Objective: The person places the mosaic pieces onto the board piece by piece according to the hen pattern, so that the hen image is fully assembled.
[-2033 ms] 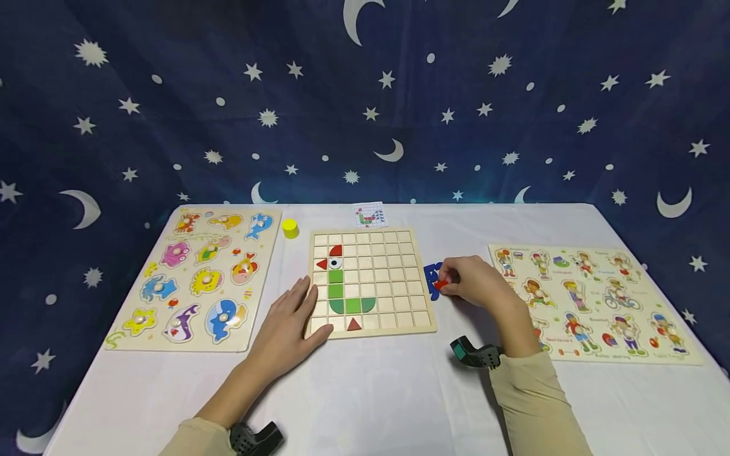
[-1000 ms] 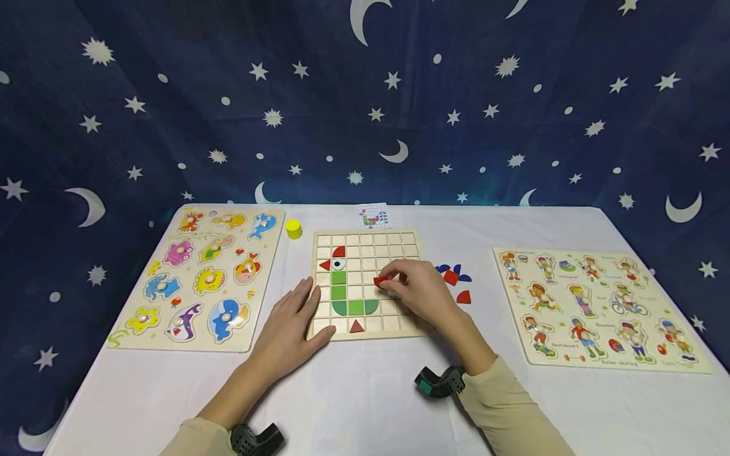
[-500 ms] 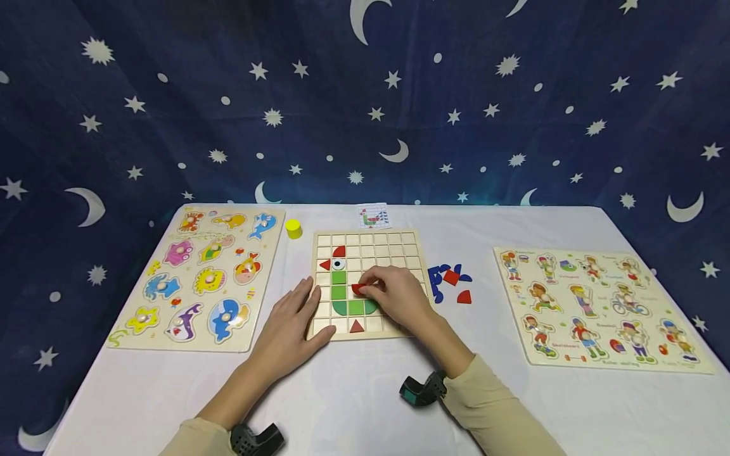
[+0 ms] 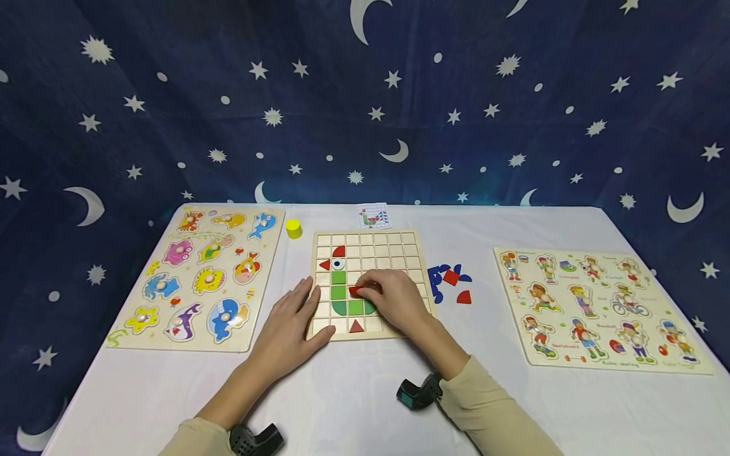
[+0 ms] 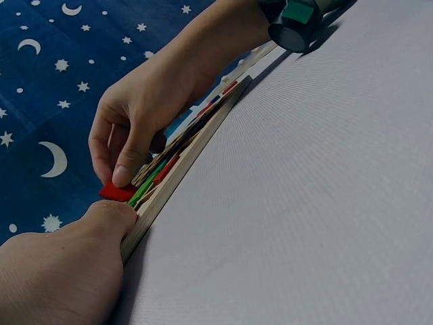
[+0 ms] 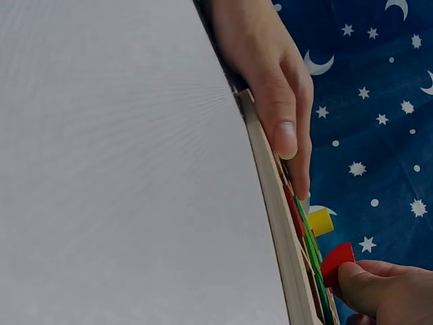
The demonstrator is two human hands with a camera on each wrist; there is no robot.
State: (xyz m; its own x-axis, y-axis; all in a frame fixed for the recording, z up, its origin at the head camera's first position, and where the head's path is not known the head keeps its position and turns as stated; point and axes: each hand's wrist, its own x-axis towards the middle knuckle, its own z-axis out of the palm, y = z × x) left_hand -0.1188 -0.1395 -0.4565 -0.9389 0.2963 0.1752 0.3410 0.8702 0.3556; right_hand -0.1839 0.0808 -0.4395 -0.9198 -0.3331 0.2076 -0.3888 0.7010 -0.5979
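My right hand point(image 4: 393, 297) pinches a red quarter-circle tile point(image 6: 337, 263) between thumb and fingers. In the head view the tile is over the wooden grid board point(image 4: 393, 240), just right of the green square tiles point(image 4: 339, 277) and above the green bottom row. My left hand point(image 4: 291, 320) rests along the board's left edge, fingers extended and thumb at the lower corner. On the board lie a red quarter-circle, a small red triangle point(image 4: 325, 265), an eye tile point(image 4: 338, 264) and a larger red triangle point(image 4: 356, 326). Part of the bottom row is hidden behind the right hand.
Right of the board lie several blue pieces point(image 4: 437, 291), a red square point(image 4: 451, 277) and another red quarter-circle point(image 4: 464, 297). A pattern card point(image 4: 373, 216) and yellow cylinder point(image 4: 293, 229) stand behind. Peg puzzles flank it, sea animals point(image 4: 234, 316) left, sports point(image 4: 547, 342) right.
My right hand has carried the red tile from the loose pieces leftward over the board, then slightly down toward the cell beside the green column. The left hand has stayed on the board's edge.
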